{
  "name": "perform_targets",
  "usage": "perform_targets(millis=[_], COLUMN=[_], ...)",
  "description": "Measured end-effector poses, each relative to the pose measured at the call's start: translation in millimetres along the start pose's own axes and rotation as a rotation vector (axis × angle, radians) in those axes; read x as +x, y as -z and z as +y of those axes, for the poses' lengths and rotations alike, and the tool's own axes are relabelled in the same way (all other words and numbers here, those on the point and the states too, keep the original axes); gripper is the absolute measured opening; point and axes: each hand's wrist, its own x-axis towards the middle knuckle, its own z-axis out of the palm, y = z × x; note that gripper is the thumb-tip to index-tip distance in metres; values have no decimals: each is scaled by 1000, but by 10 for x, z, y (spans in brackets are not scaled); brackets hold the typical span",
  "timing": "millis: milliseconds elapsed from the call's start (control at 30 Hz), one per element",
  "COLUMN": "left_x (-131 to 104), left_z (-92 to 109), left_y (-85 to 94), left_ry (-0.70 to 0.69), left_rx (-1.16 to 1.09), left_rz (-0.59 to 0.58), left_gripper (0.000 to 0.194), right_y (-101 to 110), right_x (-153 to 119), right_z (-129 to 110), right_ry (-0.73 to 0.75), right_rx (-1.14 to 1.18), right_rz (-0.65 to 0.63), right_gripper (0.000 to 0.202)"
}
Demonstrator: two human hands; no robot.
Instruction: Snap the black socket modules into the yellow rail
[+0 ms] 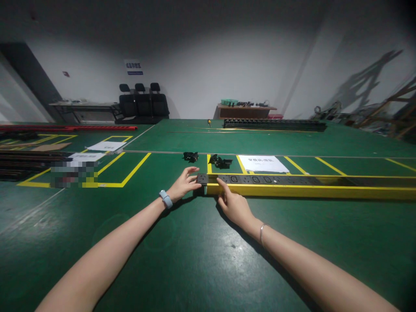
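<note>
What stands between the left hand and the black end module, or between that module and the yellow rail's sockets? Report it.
Nothing visible stands between the left hand and the black end module: its thumb is right at it. Between that module and the sockets along the yellow rail, the right hand has its index fingertip.

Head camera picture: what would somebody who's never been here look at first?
Probably the long, bright yellow bar with black sockets along its top, stretching from the middle to the right edge over the shiny green surface. Next, two bare hands at its left end: the left hand by the black end socket, the right hand with a finger at the bar's top.
</note>
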Motion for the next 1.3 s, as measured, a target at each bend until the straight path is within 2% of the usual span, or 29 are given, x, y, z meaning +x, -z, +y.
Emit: perform_targets(millis=[167,333,500,633,733,833,900,1033,1133,1200,1300], left_x=[-2,2,-24,-59,-60,-27,4,27,-25,-95,-247], left_z=[-70,-95,-139,-182,-176,-153,-144,-124,-80,-39,31], left_y=[-105,-231,-312,-407,-516,-587,-592,-512,-343,-145,288], left_ry=[19,24,-10,41,21,22,36,34,39,43,98], left_rx=[15,29,77,308,502,576,597,625,646,663,690], left_rz=[126,129,159,201,223,288,290,244,236,251,309], left_gripper=[61,55,47,42,40,42,47,51,50,49,53], right_y=[-11,-38,-44,-41,-41,-46,-49,-46,-39,-35,-31], right_x=[3,2,3,4,4,2,-2,-16,-23,-25,-27], right_z=[3,5,1,1,3,5,7,12,15,16,16], right_ry=[-10,-62,-63,-63,-64,-57,-60,-54,-48,-50,-57], right_rx=[12,44,51,45,57,65,62,82,114,127,119], right_rz=[5,41,34,32,35,45,52,70,75,72,68], right_gripper=[61,69,69,69,69,69,69,69,69,69,71])
